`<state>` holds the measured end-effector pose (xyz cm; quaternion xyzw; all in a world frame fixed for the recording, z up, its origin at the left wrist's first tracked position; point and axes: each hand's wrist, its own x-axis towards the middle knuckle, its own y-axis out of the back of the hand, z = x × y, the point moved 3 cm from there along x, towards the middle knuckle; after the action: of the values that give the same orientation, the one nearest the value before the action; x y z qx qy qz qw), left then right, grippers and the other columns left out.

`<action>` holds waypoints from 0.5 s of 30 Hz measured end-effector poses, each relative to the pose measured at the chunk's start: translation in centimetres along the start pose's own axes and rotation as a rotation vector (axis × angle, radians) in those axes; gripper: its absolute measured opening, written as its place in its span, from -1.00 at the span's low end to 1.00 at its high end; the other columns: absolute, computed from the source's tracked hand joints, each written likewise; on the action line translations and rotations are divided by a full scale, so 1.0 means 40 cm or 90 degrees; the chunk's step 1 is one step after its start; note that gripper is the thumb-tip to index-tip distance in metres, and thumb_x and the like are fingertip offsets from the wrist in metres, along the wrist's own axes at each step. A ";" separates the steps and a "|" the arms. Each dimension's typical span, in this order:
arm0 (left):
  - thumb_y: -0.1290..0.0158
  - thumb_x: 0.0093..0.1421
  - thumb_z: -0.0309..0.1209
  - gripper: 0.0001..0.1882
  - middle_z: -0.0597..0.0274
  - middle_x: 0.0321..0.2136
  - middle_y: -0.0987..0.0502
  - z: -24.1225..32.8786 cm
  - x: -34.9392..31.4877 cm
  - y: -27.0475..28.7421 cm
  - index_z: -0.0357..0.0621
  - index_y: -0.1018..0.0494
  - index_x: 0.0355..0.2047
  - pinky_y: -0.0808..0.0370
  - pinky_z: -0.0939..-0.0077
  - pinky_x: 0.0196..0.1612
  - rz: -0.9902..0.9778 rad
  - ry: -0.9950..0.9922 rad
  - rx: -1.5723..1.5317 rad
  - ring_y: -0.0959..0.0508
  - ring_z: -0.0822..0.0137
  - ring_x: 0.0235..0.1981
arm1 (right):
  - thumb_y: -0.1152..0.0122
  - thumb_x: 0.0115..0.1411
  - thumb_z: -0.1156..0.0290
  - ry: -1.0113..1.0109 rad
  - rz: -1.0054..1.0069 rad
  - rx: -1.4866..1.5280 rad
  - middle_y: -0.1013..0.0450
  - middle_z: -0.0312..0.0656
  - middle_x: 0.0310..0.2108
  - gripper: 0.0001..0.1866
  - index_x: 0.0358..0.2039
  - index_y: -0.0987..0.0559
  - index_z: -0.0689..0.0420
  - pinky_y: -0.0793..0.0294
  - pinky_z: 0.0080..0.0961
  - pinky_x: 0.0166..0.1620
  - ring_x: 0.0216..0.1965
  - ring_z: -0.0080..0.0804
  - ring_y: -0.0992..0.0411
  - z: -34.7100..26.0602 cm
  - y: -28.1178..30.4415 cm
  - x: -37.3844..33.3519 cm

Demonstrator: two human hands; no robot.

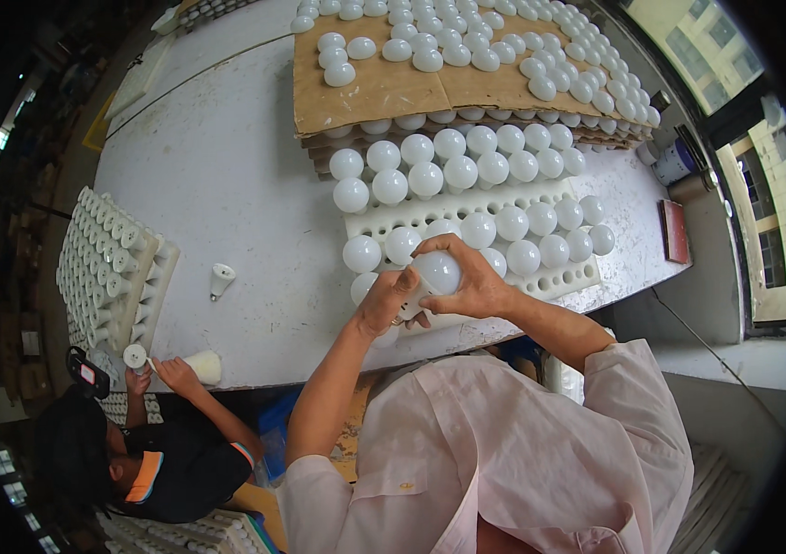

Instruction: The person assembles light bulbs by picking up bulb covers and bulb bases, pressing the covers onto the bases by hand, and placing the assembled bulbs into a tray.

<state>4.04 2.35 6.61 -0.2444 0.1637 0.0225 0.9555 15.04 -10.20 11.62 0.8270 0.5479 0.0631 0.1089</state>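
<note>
Between my two hands, above the table's front edge, is a white LED bulb [437,271]. My right hand [476,282] curls round its rounded dome, thumb and fingers on either side. The fingers of my left hand [391,300] are closed on the bulb's lower body, which they partly hide. Just beyond my hands, a white foam tray [540,194] with rows of round holes holds bulbs standing dome up. A second perforated tray [554,280] lies nearer, partly hidden by my hands and the bulbs.
Brown cardboard sheets [374,92] covered with white domes are stacked at the back. At left, a co-worker's hands [171,374] hold a white part beside stacked trays of bulb bodies [102,268]. One bulb body [222,280] lies alone on the white table [227,166]. A red-brown box [674,231] sits at the right edge.
</note>
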 end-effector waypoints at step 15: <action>-0.19 0.03 -0.40 -0.45 -0.15 -0.07 -0.48 -0.041 -0.377 0.838 -0.37 -0.33 0.02 -0.45 0.29 0.01 0.975 -0.012 0.552 -0.51 0.03 -0.03 | -0.40 -0.16 0.28 0.257 -0.186 -0.545 -0.27 -0.17 0.04 -0.34 0.05 -0.45 -0.08 -0.27 -0.25 0.02 -0.01 -0.18 -0.27 0.117 -0.126 -0.080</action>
<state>-14.83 31.60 -5.26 0.3171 0.2690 0.5953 0.6875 10.35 -11.76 5.88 0.5942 0.5929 0.4253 0.3383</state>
